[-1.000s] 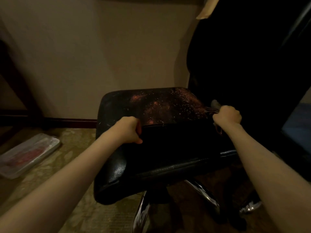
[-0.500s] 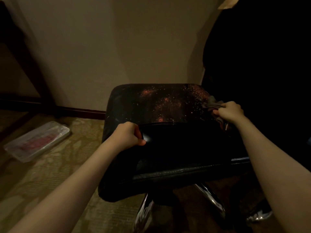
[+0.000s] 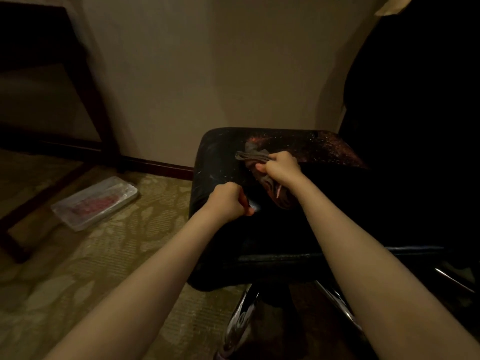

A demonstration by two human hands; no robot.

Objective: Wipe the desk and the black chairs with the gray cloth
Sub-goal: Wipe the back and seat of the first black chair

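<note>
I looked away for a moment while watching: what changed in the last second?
The right hand swept the gray cloth leftward across the black chair seat, from its right edge to the middle. The left hand kept gripping the seat; the plastic tray stayed on the carpet.

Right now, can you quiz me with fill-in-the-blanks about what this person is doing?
The right hand grips a ___ cloth.
The left hand holds the chair, which is ___.
A clear tray lies on the carpet, ___ of the chair.
Missing: gray; black; left.
</note>
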